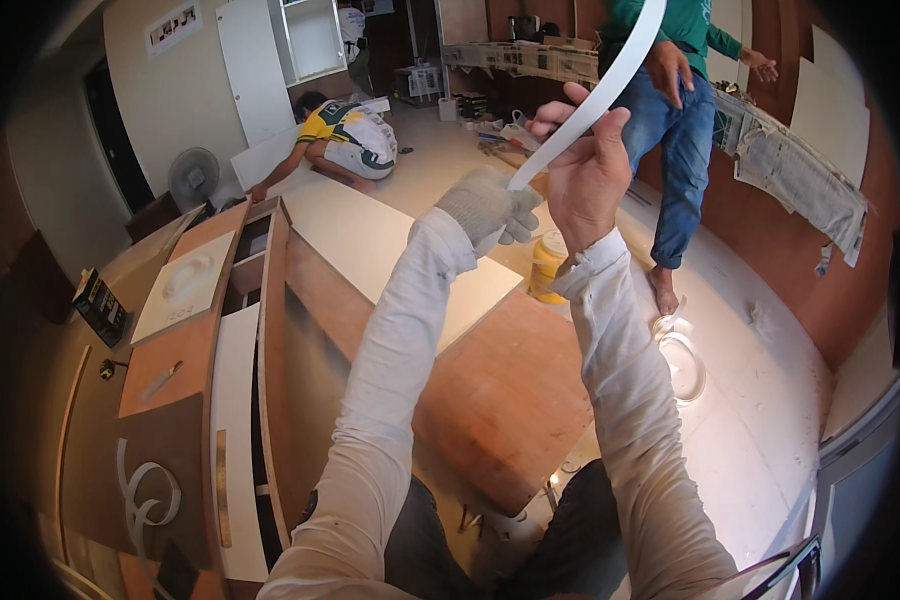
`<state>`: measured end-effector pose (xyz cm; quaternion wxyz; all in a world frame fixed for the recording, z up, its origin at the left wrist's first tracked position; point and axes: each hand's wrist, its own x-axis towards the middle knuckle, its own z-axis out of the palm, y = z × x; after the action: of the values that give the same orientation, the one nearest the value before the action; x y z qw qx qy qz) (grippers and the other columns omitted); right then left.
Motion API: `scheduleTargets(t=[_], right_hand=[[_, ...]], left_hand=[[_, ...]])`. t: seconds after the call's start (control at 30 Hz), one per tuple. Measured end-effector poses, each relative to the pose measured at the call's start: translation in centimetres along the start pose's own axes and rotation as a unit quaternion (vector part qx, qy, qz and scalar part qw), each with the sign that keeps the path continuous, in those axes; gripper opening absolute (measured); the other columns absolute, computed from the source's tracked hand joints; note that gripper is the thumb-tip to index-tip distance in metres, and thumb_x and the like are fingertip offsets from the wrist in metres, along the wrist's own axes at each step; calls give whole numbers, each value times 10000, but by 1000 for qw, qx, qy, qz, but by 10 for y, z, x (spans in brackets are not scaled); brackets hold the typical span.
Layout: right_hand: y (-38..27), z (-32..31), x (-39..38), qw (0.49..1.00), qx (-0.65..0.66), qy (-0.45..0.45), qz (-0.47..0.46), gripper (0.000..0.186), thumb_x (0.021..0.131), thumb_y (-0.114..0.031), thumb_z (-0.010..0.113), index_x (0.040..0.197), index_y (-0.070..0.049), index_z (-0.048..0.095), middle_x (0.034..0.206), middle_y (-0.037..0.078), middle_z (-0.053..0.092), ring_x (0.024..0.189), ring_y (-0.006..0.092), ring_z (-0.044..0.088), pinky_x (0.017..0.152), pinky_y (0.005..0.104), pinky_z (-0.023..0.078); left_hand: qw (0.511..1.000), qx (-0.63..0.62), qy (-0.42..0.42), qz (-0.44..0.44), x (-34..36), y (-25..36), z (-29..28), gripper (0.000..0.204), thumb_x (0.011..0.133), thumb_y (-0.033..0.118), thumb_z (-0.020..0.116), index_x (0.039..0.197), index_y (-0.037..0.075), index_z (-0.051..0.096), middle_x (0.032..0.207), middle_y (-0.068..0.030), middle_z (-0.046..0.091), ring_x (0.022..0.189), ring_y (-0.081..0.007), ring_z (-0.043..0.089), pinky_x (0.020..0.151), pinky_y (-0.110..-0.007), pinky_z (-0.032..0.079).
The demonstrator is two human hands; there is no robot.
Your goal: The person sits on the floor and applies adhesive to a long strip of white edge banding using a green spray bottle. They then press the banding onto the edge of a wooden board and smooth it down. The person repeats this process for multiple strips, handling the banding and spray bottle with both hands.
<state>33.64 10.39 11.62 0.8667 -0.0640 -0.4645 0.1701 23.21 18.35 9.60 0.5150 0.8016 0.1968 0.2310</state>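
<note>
My left hand (485,205), in a grey knit glove, is closed on the lower end of a long white edging strip (582,118). The strip rises in a curve to the upper edge of the view. Bare and half curled, my right hand (588,180) holds the strip loosely, which crosses its fingers beside the raised thumb. Below my hands lies a brown wooden panel (505,400) near my knees. A long white board (370,235) stretches away behind my left forearm. A yellow tub (548,262) stands just beyond my right wrist.
To the left, a wooden cabinet frame (275,370) carries a knife (160,380) and a curled white strip (155,495). A person in blue jeans (675,150) stands at right, near a coil of strip (682,368). Another person (345,140) squats by the far end of the board. A fan (193,178) stands behind.
</note>
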Motion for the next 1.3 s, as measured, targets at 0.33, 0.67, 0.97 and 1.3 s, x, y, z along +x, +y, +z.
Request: scheduleTargets(t=[0.33, 0.67, 0.97, 1.3], right_hand=[[-44, 27, -4, 997, -18, 38, -70, 491, 957, -472, 526, 803, -7, 557, 510, 20, 396, 460, 137, 364, 536, 324, 400], [-146, 56, -4, 963, -11, -130, -237, 462, 962, -483, 493, 754, -88, 610, 496, -42, 347, 497, 125, 372, 602, 340, 392], [-121, 30, 10, 971, -110, 71, -199, 450, 962, -452, 529, 817, -27, 545, 528, -1, 386, 477, 115, 346, 543, 321, 378], [-99, 40, 5, 987, -85, 72, -116, 445, 978, -428, 513, 814, -17, 556, 520, 14, 402, 466, 109, 363, 510, 290, 397]], left_hand=[[976, -214, -39, -9, 15, -29, -17, 402, 870, 244, 692, 1127, -50, 595, 980, -188, 670, 788, -250, 690, 653, -345, 586], [960, -239, 104, -104, 46, -130, -54, 357, 875, 204, 655, 1147, -20, 594, 970, -182, 677, 780, -278, 697, 652, -377, 593], [969, -114, 216, 29, 53, -119, -84, 370, 895, 168, 634, 1218, 0, 572, 1089, -120, 668, 972, -219, 658, 785, -354, 550], [846, 288, 126, 431, 6, -10, -11, 793, 776, 385, 771, 1376, 4, 420, 1392, -198, 456, 1319, -289, 422, 1055, -353, 378]])
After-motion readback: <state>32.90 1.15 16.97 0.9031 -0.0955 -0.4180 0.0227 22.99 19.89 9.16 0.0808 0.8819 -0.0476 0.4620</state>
